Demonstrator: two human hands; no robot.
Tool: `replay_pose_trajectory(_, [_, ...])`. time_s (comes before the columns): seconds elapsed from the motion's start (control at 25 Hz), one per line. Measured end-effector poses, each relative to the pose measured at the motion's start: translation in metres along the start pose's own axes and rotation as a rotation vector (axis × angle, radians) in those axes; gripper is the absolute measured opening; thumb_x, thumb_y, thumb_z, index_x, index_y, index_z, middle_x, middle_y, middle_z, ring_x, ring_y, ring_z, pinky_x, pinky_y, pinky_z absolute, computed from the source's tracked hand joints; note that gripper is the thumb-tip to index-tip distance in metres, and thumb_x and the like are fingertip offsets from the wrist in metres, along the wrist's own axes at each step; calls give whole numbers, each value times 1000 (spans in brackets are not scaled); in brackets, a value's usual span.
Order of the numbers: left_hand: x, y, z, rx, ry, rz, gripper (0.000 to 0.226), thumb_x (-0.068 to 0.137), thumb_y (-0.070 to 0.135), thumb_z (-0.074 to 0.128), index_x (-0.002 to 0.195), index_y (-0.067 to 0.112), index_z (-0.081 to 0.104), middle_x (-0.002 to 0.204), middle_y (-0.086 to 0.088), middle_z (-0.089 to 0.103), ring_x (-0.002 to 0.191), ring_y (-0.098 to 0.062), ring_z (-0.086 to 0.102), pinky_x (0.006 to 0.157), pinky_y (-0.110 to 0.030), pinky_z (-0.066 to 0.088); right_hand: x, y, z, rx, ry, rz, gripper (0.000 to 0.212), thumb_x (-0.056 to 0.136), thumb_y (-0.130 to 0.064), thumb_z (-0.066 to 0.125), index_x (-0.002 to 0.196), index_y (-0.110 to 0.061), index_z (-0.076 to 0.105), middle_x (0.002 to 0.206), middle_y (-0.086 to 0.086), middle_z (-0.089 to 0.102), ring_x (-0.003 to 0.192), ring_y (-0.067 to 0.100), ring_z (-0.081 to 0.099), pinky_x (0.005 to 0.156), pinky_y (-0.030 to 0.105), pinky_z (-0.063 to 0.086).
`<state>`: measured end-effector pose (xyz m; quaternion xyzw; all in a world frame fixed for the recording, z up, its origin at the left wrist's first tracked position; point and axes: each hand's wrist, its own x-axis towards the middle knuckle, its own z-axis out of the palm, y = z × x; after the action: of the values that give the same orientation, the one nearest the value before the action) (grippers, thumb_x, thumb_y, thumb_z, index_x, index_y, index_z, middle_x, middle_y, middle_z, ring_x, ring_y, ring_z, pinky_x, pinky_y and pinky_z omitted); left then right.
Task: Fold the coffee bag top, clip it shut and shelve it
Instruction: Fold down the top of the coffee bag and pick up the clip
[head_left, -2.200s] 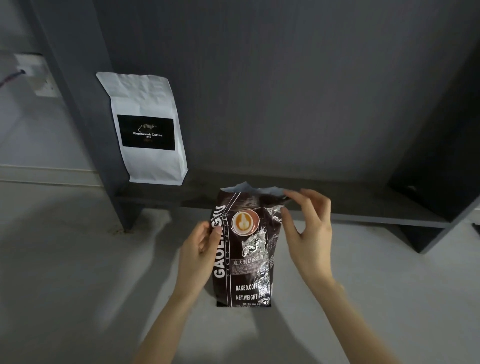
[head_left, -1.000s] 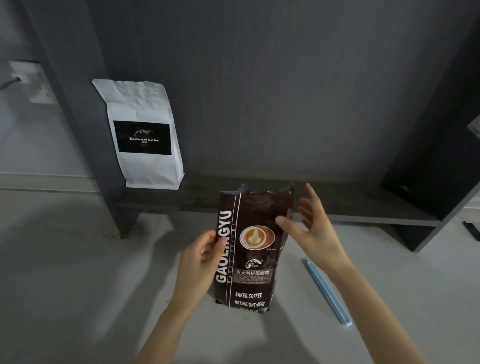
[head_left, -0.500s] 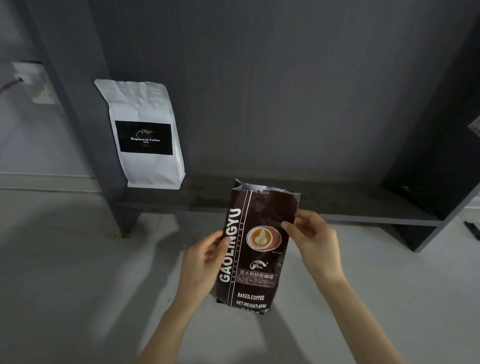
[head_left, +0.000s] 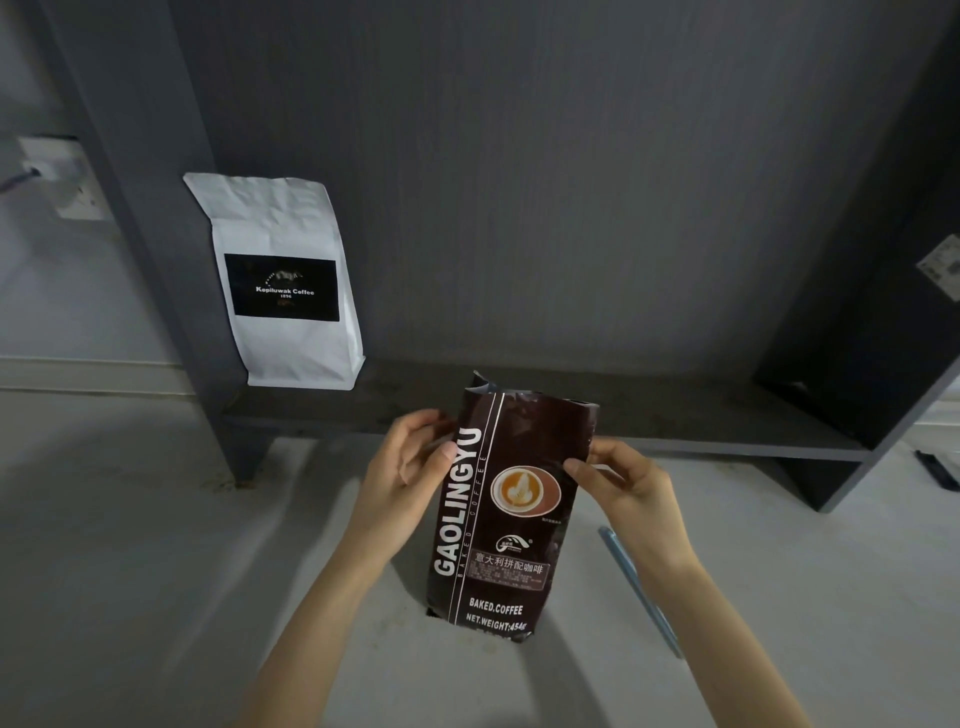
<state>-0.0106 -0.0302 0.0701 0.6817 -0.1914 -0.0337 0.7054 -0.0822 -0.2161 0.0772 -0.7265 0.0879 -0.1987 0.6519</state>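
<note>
A dark brown coffee bag (head_left: 506, 525) with white lettering and a latte picture stands upright on the grey floor, tilted a little to the right, its top edge unfolded. My left hand (head_left: 408, 473) grips its left edge near the top, thumb on the front. My right hand (head_left: 623, 486) pinches its right edge at about the same height. A long pale blue clip (head_left: 641, 592) lies on the floor to the right, partly hidden behind my right forearm. The dark grey shelf board (head_left: 675, 421) runs just behind the bag.
A white coffee bag (head_left: 283, 283) with a black label stands at the left end of the shelf against the upright panel. The shelf unit's right side wall (head_left: 857, 338) closes the bay. A wall socket (head_left: 67, 176) sits at far left.
My right hand has let go of the top, then closed on the bag's right edge. My left hand has slid higher up the left edge. The bag's top has straightened.
</note>
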Motion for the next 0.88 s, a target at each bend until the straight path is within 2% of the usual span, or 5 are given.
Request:
replay_pose_trajectory(0.16, [4,1,-2,61,-26,39,35,85,5,52,118,12,48,100,4,63,86,12,60,72,-2,44,0,1,1,34,13,6,17,79,-5,61,73,-21,64,76,-2,69,65,0,66,60,10,53])
replay_pose_trajectory(0.44, [-1,0,-1,108,8,55,18,83,4,55,84,21,59,87,4,66,77,8,62,70,-3,44,0,7,3,22,0,-22,19,79,-7,61,78,-26,63,75,-11,71,73,3,67,65,12,54])
replay_pose_trajectory(0.64, [-1,-2,-2,146,17,52,20,80,-6,54,81,12,61,83,7,65,73,11,61,65,-1,43,-3,14,3,5,-4,-50,42,80,6,55,66,-32,66,66,-21,72,69,-5,64,65,7,50])
replay_pose_trajectory(0.76, [0,-3,-5,118,-13,16,30,77,-18,50,75,10,59,87,5,63,74,11,62,66,-4,46,-5,19,2,-14,-17,-54,42,82,9,50,67,-27,67,71,-25,71,72,-6,64,67,5,47])
replay_pose_trajectory(0.88, [-4,-1,-8,179,-58,11,29,85,-7,45,77,16,59,87,6,63,77,12,60,71,-4,45,-10,21,4,-35,-9,-30,45,85,8,45,68,-27,67,70,-26,71,72,-8,63,68,5,48])
